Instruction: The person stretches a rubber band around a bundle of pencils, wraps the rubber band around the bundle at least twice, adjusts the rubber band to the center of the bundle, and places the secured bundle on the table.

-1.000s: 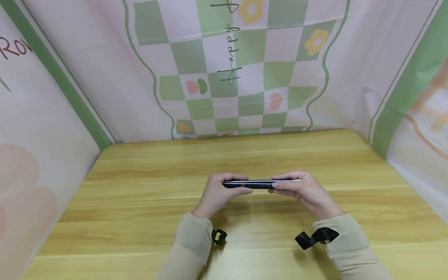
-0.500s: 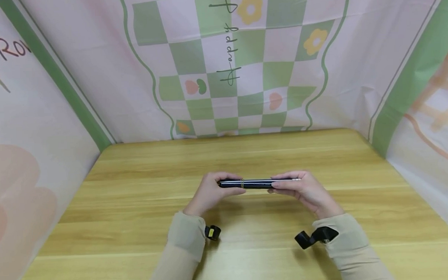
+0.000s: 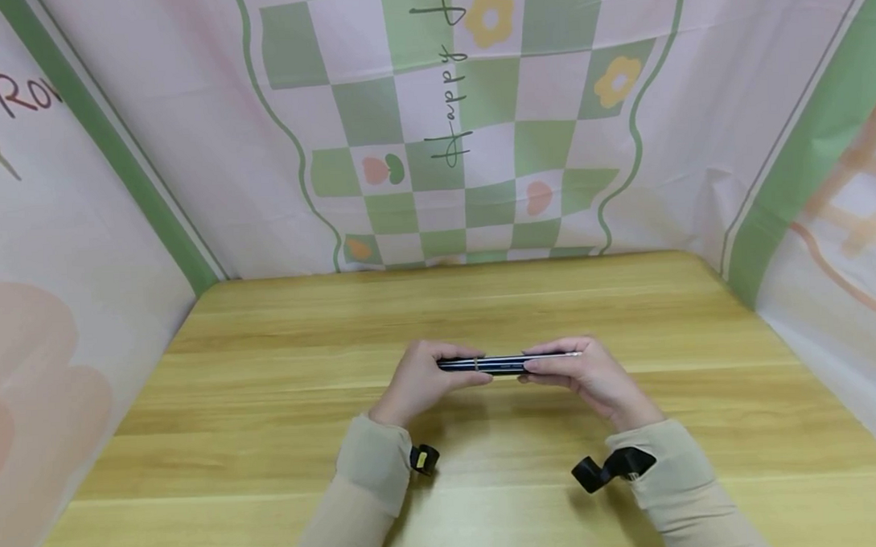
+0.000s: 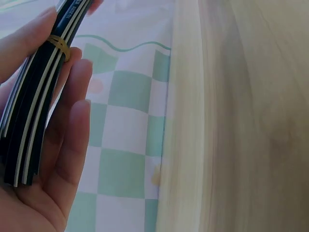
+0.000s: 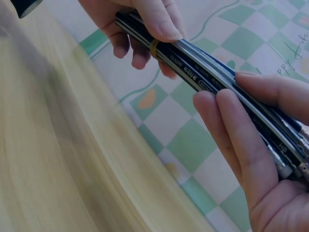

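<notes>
A bundle of dark pencils with light stripes (image 3: 505, 364) is held level above the table, lying left to right between both hands. My left hand (image 3: 422, 380) grips its left end, thumb on the near side and fingers on the far side. At the other end my right hand (image 3: 595, 381) pinches it between thumb and fingers. A yellowish rubber band (image 4: 60, 45) circles the bundle beside the left fingertips. In the right wrist view, silvery ferrules and erasers (image 5: 284, 169) show at the right hand's end. The left-hand ends look flat-cut, without visible points.
Beneath the hands spreads a wood-grain table (image 3: 269, 408). A printed cloth with green and white checks (image 3: 435, 189) hangs behind its far edge, and similar cloth flanks both sides. Black wrist devices (image 3: 593, 472) are strapped at both sleeve cuffs.
The left hand slid a little left along the bundle, uncovering more of its left end, then came back right. The right hand and bundle have shifted slightly left and nearer.
</notes>
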`<state>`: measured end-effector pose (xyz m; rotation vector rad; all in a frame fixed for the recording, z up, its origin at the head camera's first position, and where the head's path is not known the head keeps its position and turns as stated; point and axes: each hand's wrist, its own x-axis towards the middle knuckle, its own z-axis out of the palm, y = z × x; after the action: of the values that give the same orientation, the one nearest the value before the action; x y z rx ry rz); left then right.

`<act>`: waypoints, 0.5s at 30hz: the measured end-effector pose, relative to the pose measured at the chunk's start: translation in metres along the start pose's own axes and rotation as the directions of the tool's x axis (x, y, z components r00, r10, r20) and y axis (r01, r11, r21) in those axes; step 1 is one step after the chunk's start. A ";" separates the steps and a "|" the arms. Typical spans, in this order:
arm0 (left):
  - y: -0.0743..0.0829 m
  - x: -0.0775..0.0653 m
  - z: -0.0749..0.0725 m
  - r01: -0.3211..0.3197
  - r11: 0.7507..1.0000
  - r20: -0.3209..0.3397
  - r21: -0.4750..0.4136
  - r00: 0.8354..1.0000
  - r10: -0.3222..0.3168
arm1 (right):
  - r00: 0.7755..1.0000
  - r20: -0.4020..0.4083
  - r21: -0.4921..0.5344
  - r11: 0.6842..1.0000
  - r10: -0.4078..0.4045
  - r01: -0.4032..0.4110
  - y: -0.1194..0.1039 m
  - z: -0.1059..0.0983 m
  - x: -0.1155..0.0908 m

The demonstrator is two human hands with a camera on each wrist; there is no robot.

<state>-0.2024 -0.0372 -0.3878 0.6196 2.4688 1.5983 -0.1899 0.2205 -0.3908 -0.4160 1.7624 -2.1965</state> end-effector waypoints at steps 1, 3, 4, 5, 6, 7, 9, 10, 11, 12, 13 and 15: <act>0.001 0.000 0.001 0.000 1.000 -0.005 0.013 1.000 0.000 | 1.000 -0.003 0.005 1.000 -0.001 0.001 0.000 0.000 0.000; 0.001 -0.001 0.002 -0.009 0.999 -0.015 0.047 1.000 0.010 | 1.000 -0.004 0.012 1.000 -0.004 0.004 0.001 0.001 0.000; 0.001 -0.001 0.002 -0.016 0.998 -0.020 0.064 1.000 0.017 | 1.000 -0.006 0.013 1.000 -0.002 0.002 0.001 0.001 0.000; 0.001 -0.001 0.003 -0.022 0.996 -0.024 0.084 0.999 0.024 | 1.000 -0.008 0.014 1.000 0.002 -0.002 0.000 0.001 0.000; 0.001 -0.001 0.003 -0.028 0.994 -0.028 0.103 0.999 0.031 | 1.000 -0.010 0.014 1.000 0.006 -0.006 0.000 0.001 0.000; 0.001 -0.001 0.003 -0.036 0.992 -0.032 0.122 0.999 0.040 | 1.000 -0.011 0.014 1.000 0.008 -0.008 0.000 0.001 0.000; 0.001 -0.001 0.002 -0.042 0.986 -0.031 0.161 0.998 0.047 | 1.000 -0.011 0.013 1.000 0.011 -0.011 0.000 0.001 0.000; 0.000 -0.001 0.001 -0.044 0.982 -0.027 0.186 0.998 0.050 | 1.000 -0.014 0.009 1.000 0.015 -0.015 0.000 0.001 0.000; 0.001 -0.001 0.000 -0.046 0.976 -0.020 0.211 0.998 0.051 | 1.000 -0.012 0.008 1.000 0.017 -0.017 0.000 0.001 0.000; 0.001 -0.002 -0.002 -0.047 0.970 -0.013 0.239 0.999 0.051 | 1.000 -0.012 0.006 1.000 0.021 -0.021 0.000 0.001 0.000; 0.002 -0.002 -0.003 -0.049 0.962 -0.004 0.267 0.999 0.051 | 1.000 -0.011 0.003 1.000 0.024 -0.024 0.000 0.001 0.000; 0.003 -0.002 -0.006 -0.050 0.946 0.014 0.320 0.999 0.048 | 0.999 -0.013 0.001 0.999 0.036 -0.036 -0.001 0.001 0.001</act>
<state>-0.2016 -0.0423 -0.3833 0.7310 2.7533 1.2114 -0.1901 0.2196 -0.3899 -0.3678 1.7617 -2.1799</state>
